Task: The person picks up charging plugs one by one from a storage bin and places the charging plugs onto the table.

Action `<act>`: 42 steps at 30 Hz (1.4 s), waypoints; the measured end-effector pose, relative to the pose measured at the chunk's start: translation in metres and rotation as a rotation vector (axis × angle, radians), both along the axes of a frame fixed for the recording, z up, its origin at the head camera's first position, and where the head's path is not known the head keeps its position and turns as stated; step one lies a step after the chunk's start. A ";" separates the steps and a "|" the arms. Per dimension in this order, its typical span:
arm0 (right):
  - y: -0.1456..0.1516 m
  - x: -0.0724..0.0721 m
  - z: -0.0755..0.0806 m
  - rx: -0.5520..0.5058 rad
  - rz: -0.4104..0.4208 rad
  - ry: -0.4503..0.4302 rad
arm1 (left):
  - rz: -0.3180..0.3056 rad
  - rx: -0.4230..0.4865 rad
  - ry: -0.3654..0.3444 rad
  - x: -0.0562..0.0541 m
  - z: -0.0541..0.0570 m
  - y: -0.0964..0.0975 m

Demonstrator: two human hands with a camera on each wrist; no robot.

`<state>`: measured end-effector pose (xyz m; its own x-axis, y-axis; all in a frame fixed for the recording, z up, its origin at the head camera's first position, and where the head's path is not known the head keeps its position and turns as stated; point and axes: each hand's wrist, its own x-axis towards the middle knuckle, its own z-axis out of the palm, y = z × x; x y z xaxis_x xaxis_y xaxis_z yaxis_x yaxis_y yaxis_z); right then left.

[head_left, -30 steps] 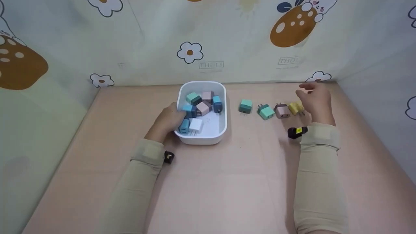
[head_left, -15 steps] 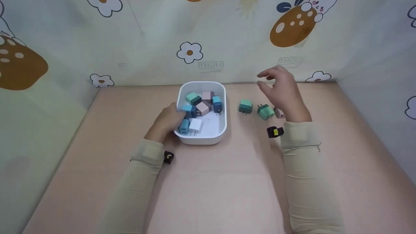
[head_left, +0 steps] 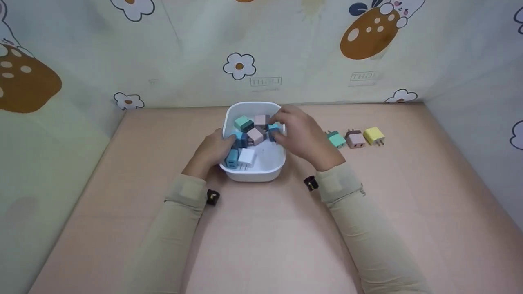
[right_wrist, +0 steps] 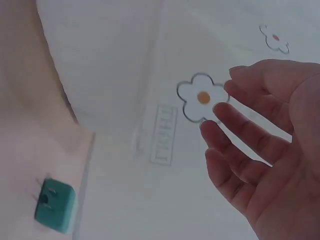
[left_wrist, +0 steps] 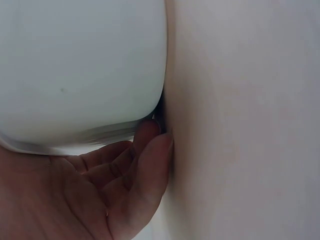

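A white plastic tub [head_left: 254,177] holds several two-tone charger plugs. My left hand [head_left: 212,150] grips its left wall, thumb over the rim; in the left wrist view the fingers [left_wrist: 152,170] curl low against the outside. My right hand [head_left: 303,136] reaches over the right rim, thumb and fingers spread around a blue charger plug [head_left: 273,130], partly hidden. No object shows between those fingers in the right wrist view. Also inside lie a green plug [head_left: 242,123], a pink plug [head_left: 255,136], a white plug [head_left: 246,157] and a teal-blue plug [head_left: 232,158].
Right of the tub, a green plug [head_left: 336,140], a pink plug [head_left: 356,139] and a yellow plug [head_left: 374,135] stand in a row on the pink tabletop [head_left: 261,237]. Another green plug [right_wrist: 55,205] shows in the right wrist view. A flower-print sheet [head_left: 184,61] rises behind.
My right hand has moved left from beside the yellow plug, across the row, to the tub's right rim. The left hand and the tub have stayed put.
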<state>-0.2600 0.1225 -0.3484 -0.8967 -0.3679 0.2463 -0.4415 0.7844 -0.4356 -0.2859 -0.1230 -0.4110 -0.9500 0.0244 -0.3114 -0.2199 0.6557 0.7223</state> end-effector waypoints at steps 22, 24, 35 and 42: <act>-0.041 0.005 -0.051 0.071 0.135 -0.230 | -0.009 0.024 0.017 0.002 0.000 0.002; -0.042 0.004 -0.051 0.096 0.143 -0.227 | -0.011 0.030 0.018 0.002 0.000 0.001; -0.045 0.004 -0.048 0.178 0.182 -0.204 | -0.014 0.032 0.029 0.003 0.000 -0.001; -0.043 0.003 -0.051 0.191 0.201 -0.151 | -0.019 0.019 0.037 0.001 -0.001 0.000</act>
<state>-0.2571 0.0795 -0.3992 -0.8225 -0.5681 0.0256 -0.5375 0.7619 -0.3613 -0.2846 -0.1233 -0.4123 -0.9602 0.0484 -0.2749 -0.1800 0.6455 0.7422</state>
